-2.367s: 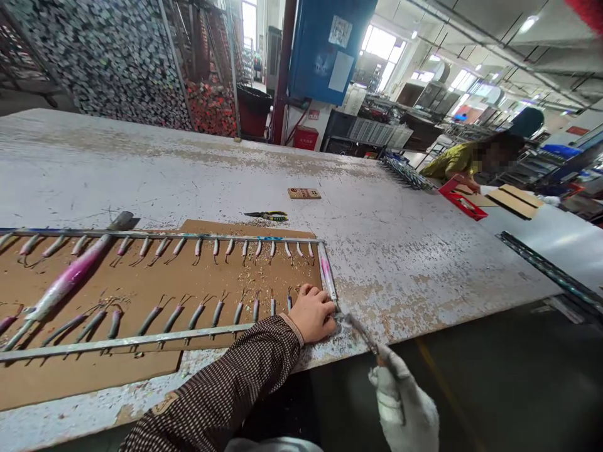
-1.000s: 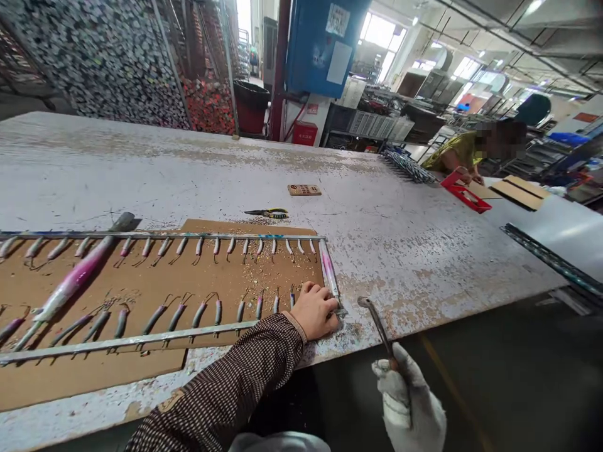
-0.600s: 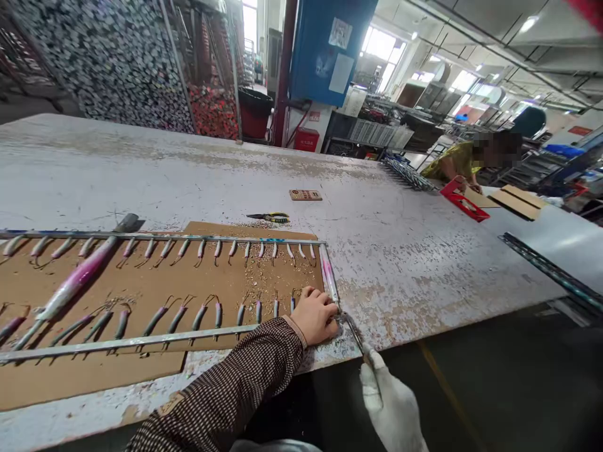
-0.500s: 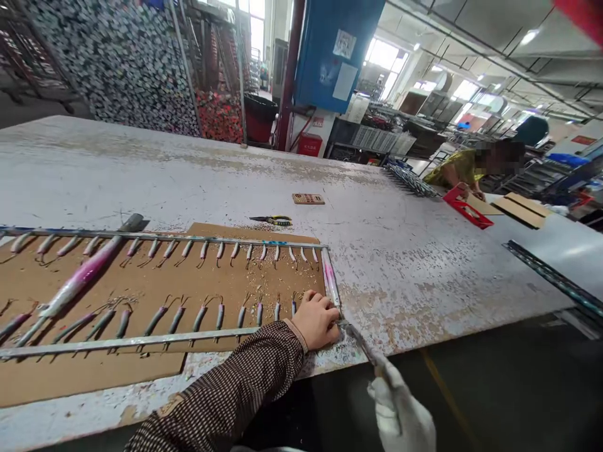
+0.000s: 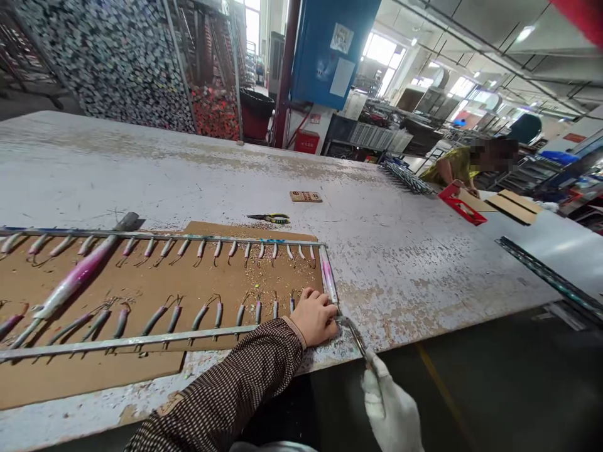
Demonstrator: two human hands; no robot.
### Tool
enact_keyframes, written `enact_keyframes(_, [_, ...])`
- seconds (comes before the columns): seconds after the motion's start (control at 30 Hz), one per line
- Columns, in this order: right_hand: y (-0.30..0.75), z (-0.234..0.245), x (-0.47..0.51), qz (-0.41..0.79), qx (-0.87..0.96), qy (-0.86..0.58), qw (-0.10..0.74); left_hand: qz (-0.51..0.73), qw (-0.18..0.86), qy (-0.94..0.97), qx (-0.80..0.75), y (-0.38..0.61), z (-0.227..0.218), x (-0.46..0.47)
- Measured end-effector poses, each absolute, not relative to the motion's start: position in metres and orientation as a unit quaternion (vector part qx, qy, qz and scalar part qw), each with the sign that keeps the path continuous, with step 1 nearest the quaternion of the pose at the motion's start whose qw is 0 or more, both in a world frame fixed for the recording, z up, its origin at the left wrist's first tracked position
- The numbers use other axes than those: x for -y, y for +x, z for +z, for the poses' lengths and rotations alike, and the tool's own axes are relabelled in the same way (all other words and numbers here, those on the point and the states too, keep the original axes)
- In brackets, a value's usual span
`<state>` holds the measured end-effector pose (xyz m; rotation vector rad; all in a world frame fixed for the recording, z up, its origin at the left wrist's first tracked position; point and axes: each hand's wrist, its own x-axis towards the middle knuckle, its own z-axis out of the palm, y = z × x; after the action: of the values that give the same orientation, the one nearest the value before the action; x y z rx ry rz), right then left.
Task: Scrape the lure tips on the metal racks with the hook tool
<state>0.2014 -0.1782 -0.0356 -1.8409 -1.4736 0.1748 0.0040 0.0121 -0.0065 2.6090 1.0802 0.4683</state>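
Observation:
My left hand (image 5: 315,316) is bare and curls down over the near right corner of a long metal frame (image 5: 141,339), pressing it to the table. Two rows of small painted lures (image 5: 202,312) hang on wire hooks from the frame's rails, over a brown cardboard sheet (image 5: 141,276). My right hand (image 5: 391,411), in a white glove, is closed on the handle of a thin metal tool (image 5: 357,336). The tool's tip touches the frame corner beside my left fingers.
A large pink lure (image 5: 70,282) lies across the frame at left. Pliers (image 5: 269,218) and a small brown block (image 5: 306,196) lie on the worn white table (image 5: 424,251). Another person (image 5: 464,164) works at far right by a red tray (image 5: 460,202). Racks of lures stand behind.
One second ago the tool was lifted off to the right of the frame corner. My right hand then brought its tip down onto the corner, where it stays. My left hand kept its place.

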Motion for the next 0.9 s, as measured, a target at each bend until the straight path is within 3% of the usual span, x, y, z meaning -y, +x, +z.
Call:
enact_keyframes(0.17, [0.199,-0.050,0.179,0.052,0.510,-0.736,0.441,0.157,0.140,0.905,-0.370,0.004,-0.007,-0.013])
enact_keyframes(0.33, [0.201,-0.049,0.184,0.068,0.545,-0.727,0.412,0.157,0.140,0.903,-0.375,0.004,-0.009,-0.013])
enact_keyframes(0.47, [0.207,-0.050,0.185,0.090,0.506,-0.723,0.462,0.155,0.140,0.906,-0.369,0.004,-0.007,-0.013])
enact_keyframes(0.9, [0.206,-0.053,0.180,0.090,0.546,-0.727,0.406,0.162,0.138,0.900,-0.381,0.005,-0.009,-0.013])
